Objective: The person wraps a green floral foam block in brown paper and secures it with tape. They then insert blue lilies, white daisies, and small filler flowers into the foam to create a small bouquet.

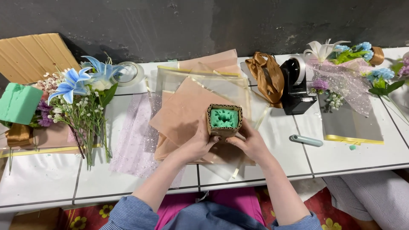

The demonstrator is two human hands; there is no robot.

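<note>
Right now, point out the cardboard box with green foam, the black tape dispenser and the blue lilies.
cardboard box (pixel 224 131), head view, on its front cardboard wall below the foam.
black tape dispenser (pixel 295 94), head view, on its black body.
blue lilies (pixel 73 84), head view, on the petals of the left bloom.

Small square cardboard box (pixel 224 120) — green foam inside, open top upward — above the peach wrapping sheets (pixel 187 110).

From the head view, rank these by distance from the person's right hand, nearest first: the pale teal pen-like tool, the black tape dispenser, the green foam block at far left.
Measured from the right hand:
1. Pale teal pen-like tool, just to its right on the white tiled table.
2. Black tape dispenser, farther back on the right.
3. Green foam block, at the far left edge.
</note>
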